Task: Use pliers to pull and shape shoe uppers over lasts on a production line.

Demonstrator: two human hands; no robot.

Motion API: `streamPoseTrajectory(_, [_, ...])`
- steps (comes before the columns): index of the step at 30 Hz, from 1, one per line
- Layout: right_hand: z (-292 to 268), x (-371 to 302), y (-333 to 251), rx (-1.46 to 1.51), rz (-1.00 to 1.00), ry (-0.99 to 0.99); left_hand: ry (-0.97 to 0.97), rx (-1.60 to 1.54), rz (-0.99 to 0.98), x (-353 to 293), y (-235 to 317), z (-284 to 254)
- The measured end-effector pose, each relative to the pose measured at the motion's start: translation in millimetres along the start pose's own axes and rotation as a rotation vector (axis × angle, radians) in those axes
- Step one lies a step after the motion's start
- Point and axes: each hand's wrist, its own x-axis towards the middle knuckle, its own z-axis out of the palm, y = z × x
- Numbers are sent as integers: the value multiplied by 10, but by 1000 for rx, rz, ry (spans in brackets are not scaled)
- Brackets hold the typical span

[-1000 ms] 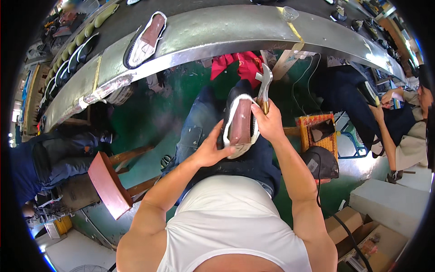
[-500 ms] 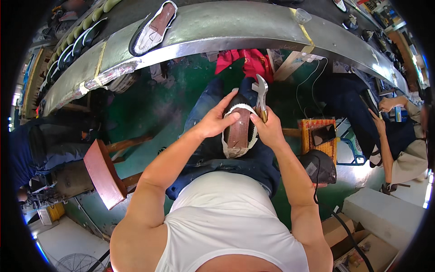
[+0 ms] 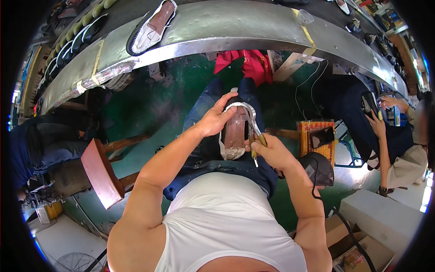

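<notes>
A shoe upper on a last [image 3: 234,131] rests sole up over my lap, its brown insole board framed by a pale, gathered edge. My left hand [image 3: 213,120] is closed round its far left side near the dark toe, thumb on the pale edge. In my right hand [image 3: 274,152] is a pair of lasting pincers [image 3: 257,129], the fingers wrapped round its two spread handles. The curved metal head lies along the far right edge of the shoe. Whether the jaws bite the edge, I cannot tell.
A metal-edged bench [image 3: 213,25] runs across ahead, bearing another lasted shoe [image 3: 154,27]. To the right are a phone [image 3: 322,135] on a woven seat, a dark cap [image 3: 317,168] and a co-worker's hands [image 3: 379,122]. A brown stool [image 3: 103,174] stands at the left.
My right hand has drawn back toward me and turned the pincers, bringing their head onto the shoe's far edge. The left hand still grips the shoe.
</notes>
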Motion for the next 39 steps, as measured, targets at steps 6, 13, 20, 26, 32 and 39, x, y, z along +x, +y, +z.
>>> streamPoseTrajectory(6, [5, 128, 25, -409, -9, 124, -5, -218, 6, 30, -202, -57])
streamPoseTrajectory(13, [175, 354, 296, -578, -294, 328, 55, -366, -56, -14, -183, -94])
streamPoseTrajectory(20, [368, -19, 28, -841, -185, 336, 177, -471, -134, -142, -38, 107])
streamPoseTrajectory(26, [14, -333, -96, -440, -248, -108, 249, -269, 75, -238, 10, 48])
streamPoseTrajectory(32, [165, -178, -46, -304, -445, 399, 42, 446, 595, -660, 175, 188])
streamPoseTrajectory(39, [313, 97, 41, -101, -508, 303, -70, 634, 633, -683, 152, 269])
